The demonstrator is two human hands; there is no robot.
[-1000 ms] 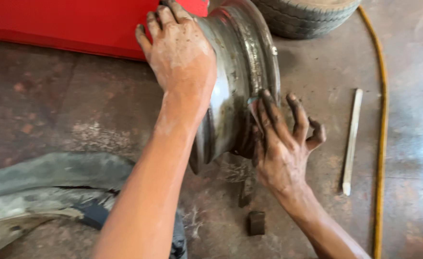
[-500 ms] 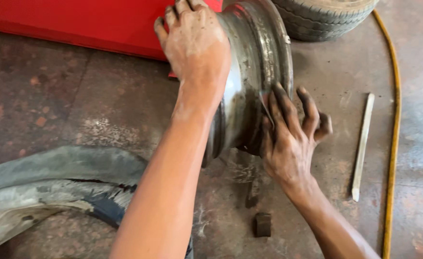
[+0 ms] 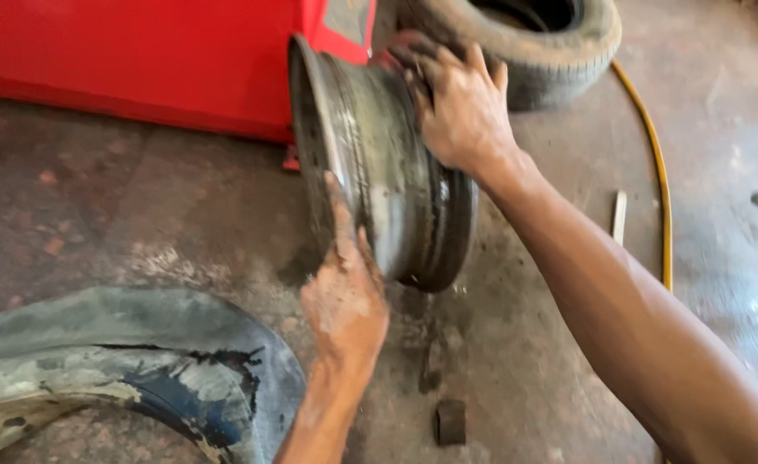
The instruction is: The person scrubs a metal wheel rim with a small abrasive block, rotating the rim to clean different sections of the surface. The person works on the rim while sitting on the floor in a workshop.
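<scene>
Steel wheel rim [image 3: 379,163] stood upright on concrete floor [image 3: 138,232]. Grip swapped since earlier frame: left hand [image 3: 345,296] now clasped on lower front edge, right hand [image 3: 461,107] clamped over top.

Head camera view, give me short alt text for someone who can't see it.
Two grimy hands, left hand low and right hand on top, hold a bare steel wheel rim upright on a stained concrete floor. A tyre lies behind; another tyre lies lower left.
</scene>
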